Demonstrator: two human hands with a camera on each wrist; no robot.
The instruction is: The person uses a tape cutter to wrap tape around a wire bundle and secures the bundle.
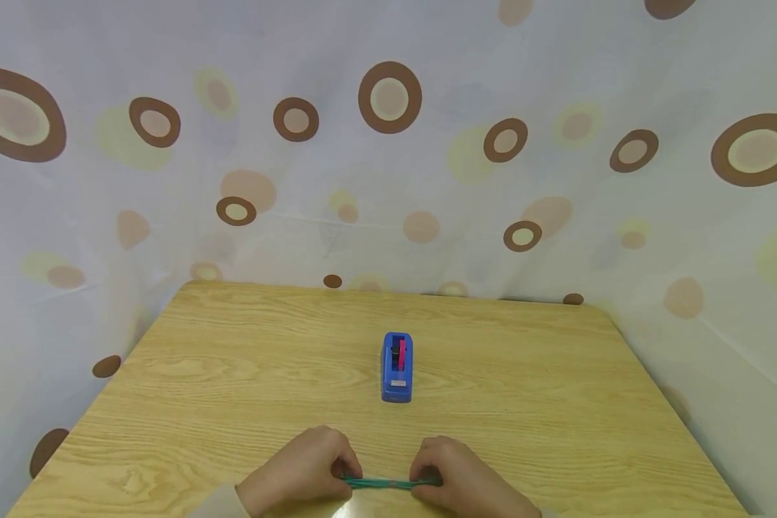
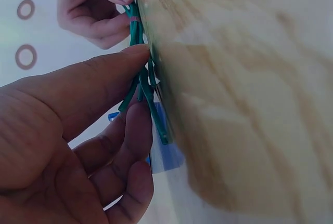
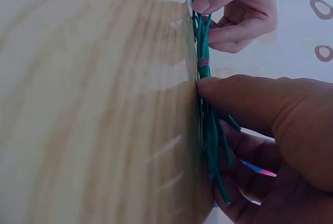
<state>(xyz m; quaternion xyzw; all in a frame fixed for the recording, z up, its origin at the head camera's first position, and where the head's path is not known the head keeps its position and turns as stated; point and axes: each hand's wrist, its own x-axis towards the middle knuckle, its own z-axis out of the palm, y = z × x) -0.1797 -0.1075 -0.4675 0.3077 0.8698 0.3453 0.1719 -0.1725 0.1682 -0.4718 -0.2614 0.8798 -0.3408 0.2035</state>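
Note:
A bundle of thin green strands (image 1: 377, 483), wire-like, lies level just over the table near its front edge, a narrow pinkish band (image 3: 204, 62) wrapped about its middle. Thumb and fingers of my left hand (image 1: 306, 462) pinch its left end. At the other end, my right hand (image 1: 465, 478) pinches the strands in the same way. Loose strand tips fan out past the left thumb in the left wrist view, and past the right thumb in the right wrist view. Straight beyond the hands stands a blue tape dispenser (image 1: 397, 389) with a pink roll (image 1: 402, 354).
The wood-grain table (image 1: 233, 374) fills the lower part of the head view. A pale curtain (image 1: 337, 173) with brown and beige circles hangs along its back and both sides.

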